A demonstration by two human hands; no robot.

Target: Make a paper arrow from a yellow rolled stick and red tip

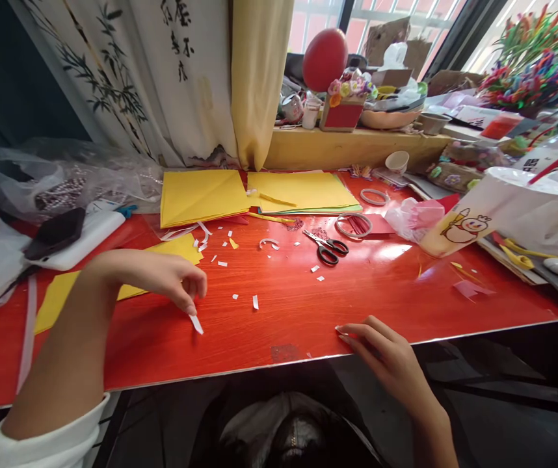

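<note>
My left hand (159, 278) is closed in a pinch on a small white paper strip (196, 324), holding it just over the red tabletop (230, 344). Close to the front edge, my right hand (386, 354) has its thumb and fingertips pressed together; whatever may be between them is too small to make out. White paper scraps (255, 302) are scattered between my hands and beyond them. Black-handled scissors (328, 247) lie with their blades apart farther back. Behind my left forearm lies yellow paper (176, 248), partly covered by the arm.
Stacks of yellow sheets (205, 195) lie along the back, near rolls of tape (354, 225). A drink cup (478, 214) with a red straw leans at the right. On the left are a phone (57, 233) and a plastic bag (64, 175). Crafts and a red balloon (325, 60) crowd the windowsill.
</note>
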